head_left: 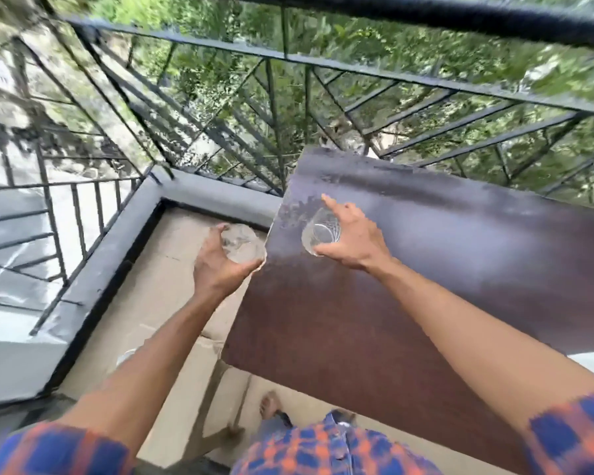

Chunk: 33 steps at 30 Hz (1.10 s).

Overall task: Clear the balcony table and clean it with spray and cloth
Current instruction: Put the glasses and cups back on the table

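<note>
Right now both hands carry glasses. L hand wraps fingers round one glass, held off the desk's left edge over the balcony floor. R hand holds the other glass above the desk, fingers closed on it, index stretched out. Desk looks bare otherwise; no spray or cloth in view. Railing sits close behind. Motion blur, so rims are unclear. Likely next: carry both away w/o clipping the desk edge.

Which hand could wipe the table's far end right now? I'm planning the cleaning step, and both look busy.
Probably neither: the left hand holds one glass, the right hand another glass. The table itself looks unobstructed.
</note>
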Motion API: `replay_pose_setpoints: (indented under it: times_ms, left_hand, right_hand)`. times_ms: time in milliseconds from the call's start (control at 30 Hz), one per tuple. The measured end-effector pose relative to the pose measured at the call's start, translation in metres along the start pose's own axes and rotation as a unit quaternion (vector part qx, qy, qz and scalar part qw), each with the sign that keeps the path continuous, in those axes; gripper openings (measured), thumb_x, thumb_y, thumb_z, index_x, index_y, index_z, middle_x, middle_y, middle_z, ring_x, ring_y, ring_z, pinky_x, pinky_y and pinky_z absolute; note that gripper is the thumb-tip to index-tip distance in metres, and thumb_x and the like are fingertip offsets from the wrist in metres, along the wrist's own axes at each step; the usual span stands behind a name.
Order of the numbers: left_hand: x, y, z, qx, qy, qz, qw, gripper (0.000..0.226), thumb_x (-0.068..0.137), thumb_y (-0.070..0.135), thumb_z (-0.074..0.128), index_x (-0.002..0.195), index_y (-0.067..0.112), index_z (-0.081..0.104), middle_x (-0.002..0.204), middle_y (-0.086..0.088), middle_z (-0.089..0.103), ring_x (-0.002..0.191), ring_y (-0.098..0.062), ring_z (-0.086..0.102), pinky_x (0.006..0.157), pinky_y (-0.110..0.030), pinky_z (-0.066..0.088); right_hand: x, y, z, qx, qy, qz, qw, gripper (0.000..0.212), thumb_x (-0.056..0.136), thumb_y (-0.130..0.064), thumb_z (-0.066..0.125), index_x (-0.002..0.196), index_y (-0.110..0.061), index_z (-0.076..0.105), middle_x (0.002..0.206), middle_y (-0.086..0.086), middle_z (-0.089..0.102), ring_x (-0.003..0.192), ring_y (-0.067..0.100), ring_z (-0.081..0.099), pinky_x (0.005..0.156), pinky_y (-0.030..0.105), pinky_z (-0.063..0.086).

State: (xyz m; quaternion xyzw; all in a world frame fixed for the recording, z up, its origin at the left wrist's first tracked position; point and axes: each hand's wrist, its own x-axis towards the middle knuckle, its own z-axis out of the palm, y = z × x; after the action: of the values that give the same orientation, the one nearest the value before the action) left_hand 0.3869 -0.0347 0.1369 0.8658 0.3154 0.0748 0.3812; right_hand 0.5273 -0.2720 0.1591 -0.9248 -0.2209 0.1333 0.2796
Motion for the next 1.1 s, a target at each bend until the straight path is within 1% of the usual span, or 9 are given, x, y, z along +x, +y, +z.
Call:
replay_pose_setpoints:
  times_ms: [133,267,467,567,733,767,933,1033,1100]
  left_hand:
    - [0.023,0.056,0.050,-0.010,-0.052,0.049,0.997,0.092,0.050,0.066,0.079,0.130,0.029,0.053,0.113,0.009,0.066,0.104,-0.016,0.067,0.090,-0.026,0.050]
    - [0.059,0.095,0.091,0.030,-0.105,0.110,0.988,0.083,0.061,0.050,0.090,0.131,0.022,0.054,0.117,-0.004,0.071,0.110,-0.027,0.067,0.095,-0.043,0.054]
    - [0.126,0.133,0.142,0.067,-0.141,0.145,0.977,0.085,0.060,0.051,0.089,0.132,0.024,0.053,0.120,-0.004,0.069,0.112,-0.027,0.066,0.096,-0.041,0.052]
    - [0.158,0.144,0.159,0.068,-0.149,0.135,0.977,0.090,0.060,0.050,0.090,0.137,0.025,0.050,0.120,0.000,0.065,0.111,-0.022,0.062,0.094,-0.032,0.047]
    - [0.193,0.158,0.178,0.024,-0.145,0.119,0.982,0.091,0.046,0.058,0.078,0.127,0.023,0.057,0.096,0.014,0.057,0.085,-0.004,0.052,0.069,-0.002,0.032]
    - [0.198,0.158,0.183,0.026,-0.142,0.115,0.983,0.093,0.045,0.059,0.076,0.128,0.022,0.057,0.096,0.013,0.056,0.084,-0.004,0.050,0.069,-0.001,0.031]
    - [0.214,0.154,0.194,0.072,-0.151,0.116,0.979,0.101,0.043,0.066,0.072,0.134,0.025,0.051,0.121,-0.004,0.065,0.107,-0.024,0.063,0.089,-0.030,0.047]
    - [0.216,0.156,0.194,0.079,-0.160,0.125,0.976,0.100,0.045,0.064,0.075,0.133,0.024,0.050,0.124,-0.007,0.064,0.112,-0.028,0.063,0.095,-0.036,0.050]
    - [0.215,0.158,0.193,0.086,-0.170,0.125,0.974,0.100,0.049,0.058,0.079,0.136,0.022,0.048,0.126,-0.010,0.063,0.116,-0.031,0.061,0.099,-0.039,0.050]
  right_hand:
    - [0.002,0.061,-0.034,-0.009,0.023,0.072,0.997,0.109,0.054,-0.062,0.061,0.154,-0.048,0.020,0.123,-0.004,0.049,0.111,0.032,0.060,0.089,0.040,0.052]
    - [0.021,0.097,-0.056,-0.014,0.052,0.113,0.992,0.106,0.057,-0.058,0.066,0.153,-0.049,0.022,0.126,-0.006,0.049,0.107,0.033,0.062,0.085,0.037,0.050]
    - [0.072,0.129,-0.074,-0.002,0.100,0.165,0.981,0.100,0.060,-0.056,0.069,0.152,-0.047,0.029,0.120,-0.008,0.048,0.108,0.030,0.061,0.089,0.039,0.049]
    - [0.097,0.138,-0.075,0.008,0.116,0.186,0.976,0.099,0.060,-0.054,0.069,0.151,-0.050,0.028,0.110,-0.008,0.044,0.106,0.030,0.061,0.084,0.037,0.049]
    - [0.130,0.149,-0.067,0.020,0.139,0.212,0.967,0.100,0.056,-0.058,0.067,0.148,-0.053,0.030,0.123,-0.005,0.052,0.109,0.028,0.063,0.084,0.035,0.049]
    - [0.134,0.150,-0.066,0.021,0.141,0.215,0.966,0.100,0.055,-0.058,0.066,0.148,-0.053,0.030,0.122,-0.005,0.052,0.108,0.028,0.063,0.084,0.034,0.049]
    - [0.141,0.153,-0.062,0.011,0.127,0.213,0.969,0.101,0.054,-0.061,0.059,0.149,-0.053,0.027,0.115,-0.009,0.048,0.106,0.030,0.061,0.086,0.038,0.050]
    - [0.142,0.154,-0.061,0.008,0.117,0.218,0.969,0.101,0.056,-0.062,0.063,0.149,-0.053,0.026,0.117,-0.006,0.047,0.110,0.031,0.059,0.087,0.041,0.051]
    - [0.144,0.153,-0.061,-0.002,0.091,0.220,0.971,0.103,0.058,-0.066,0.069,0.150,-0.053,0.023,0.128,-0.004,0.046,0.117,0.031,0.057,0.089,0.042,0.051]
